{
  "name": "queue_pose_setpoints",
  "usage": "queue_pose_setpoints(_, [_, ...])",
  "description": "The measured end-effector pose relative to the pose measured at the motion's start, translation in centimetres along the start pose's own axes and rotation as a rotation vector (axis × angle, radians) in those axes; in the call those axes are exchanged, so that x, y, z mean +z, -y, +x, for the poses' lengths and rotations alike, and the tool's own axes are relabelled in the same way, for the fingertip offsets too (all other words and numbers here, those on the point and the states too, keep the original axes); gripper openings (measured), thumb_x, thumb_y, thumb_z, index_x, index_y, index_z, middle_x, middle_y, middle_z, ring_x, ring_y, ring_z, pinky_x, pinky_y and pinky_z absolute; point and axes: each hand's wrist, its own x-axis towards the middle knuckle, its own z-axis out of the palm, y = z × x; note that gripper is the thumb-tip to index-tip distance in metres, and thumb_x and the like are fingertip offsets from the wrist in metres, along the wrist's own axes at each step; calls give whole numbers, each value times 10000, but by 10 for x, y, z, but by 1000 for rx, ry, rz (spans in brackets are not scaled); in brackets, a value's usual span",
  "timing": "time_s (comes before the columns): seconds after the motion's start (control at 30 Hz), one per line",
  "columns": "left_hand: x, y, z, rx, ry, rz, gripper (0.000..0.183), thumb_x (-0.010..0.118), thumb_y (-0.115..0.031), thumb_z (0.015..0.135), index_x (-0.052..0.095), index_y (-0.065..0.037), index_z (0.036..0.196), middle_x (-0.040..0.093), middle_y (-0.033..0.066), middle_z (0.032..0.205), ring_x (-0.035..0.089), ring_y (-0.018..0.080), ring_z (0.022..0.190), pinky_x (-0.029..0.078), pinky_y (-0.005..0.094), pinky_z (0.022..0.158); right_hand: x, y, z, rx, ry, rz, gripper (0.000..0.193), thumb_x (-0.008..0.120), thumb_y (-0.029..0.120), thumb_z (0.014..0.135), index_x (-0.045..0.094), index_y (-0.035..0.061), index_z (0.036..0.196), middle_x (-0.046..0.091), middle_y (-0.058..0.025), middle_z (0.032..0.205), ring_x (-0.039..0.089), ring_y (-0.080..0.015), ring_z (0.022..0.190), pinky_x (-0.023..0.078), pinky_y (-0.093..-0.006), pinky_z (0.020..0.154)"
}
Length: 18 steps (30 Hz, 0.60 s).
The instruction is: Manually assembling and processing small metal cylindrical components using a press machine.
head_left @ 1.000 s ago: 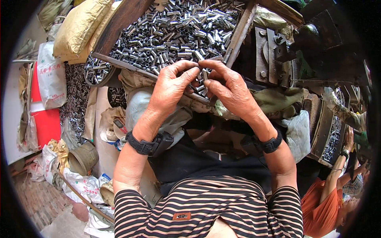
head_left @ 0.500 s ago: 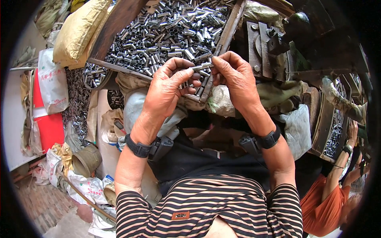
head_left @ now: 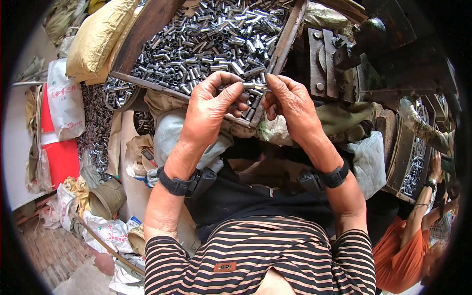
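Note:
Over the near corner of a wooden tray (head_left: 152, 84) heaped with short metal tubes (head_left: 206, 49), my two hands face each other. Between them a slim, shiny metal tube (head_left: 254, 86) lies almost level. My left hand (head_left: 212, 103) pinches one end between thumb and forefinger, its other fingers curled beneath. At the opposite end, the thumb and fingertips of my right hand (head_left: 289, 98) close on the tube. The curled fingers partly hide whatever else may be in either palm. A few more tubes rest in the tray corner just below.
Dark machinery (head_left: 339, 64) stands right of the tray. A yellow sack (head_left: 101, 37) and a white sack (head_left: 66, 101) are at left, near a bucket (head_left: 107, 198). At far right, a co-worker in an orange sleeve (head_left: 403, 255) reaches beside another tube-filled box (head_left: 414, 167).
My right hand has dropped slightly, and the tube between my hands has gone from tilted to nearly level. My left thumb has shifted up a little. The co-worker's arm has moved slightly.

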Motion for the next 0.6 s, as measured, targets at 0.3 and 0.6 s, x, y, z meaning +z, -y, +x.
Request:
queue_pose_setpoints(0.3, [9, -7, -6, 192, -58, 446, 128, 597, -115, 887, 609, -8, 956, 627, 16, 747, 589, 47, 643, 472, 200, 568, -6, -2, 0, 79, 62, 38, 331, 556, 339, 930, 582, 13, 883, 578, -34, 644, 518, -72, 504, 413, -211, 456])
queue_pose_setpoints(0.6, [8, 4, 4, 665, -6, 813, 184, 618, -142, 827, 606, 19, 914, 625, 171, 812, 630, 256, 705, 485, 332, 647, -11, -4, -8, 40, -155, -28, 280, 540, 328, 939, 574, 52, 916, 548, -26, 654, 486, -89, 516, 390, -225, 457])
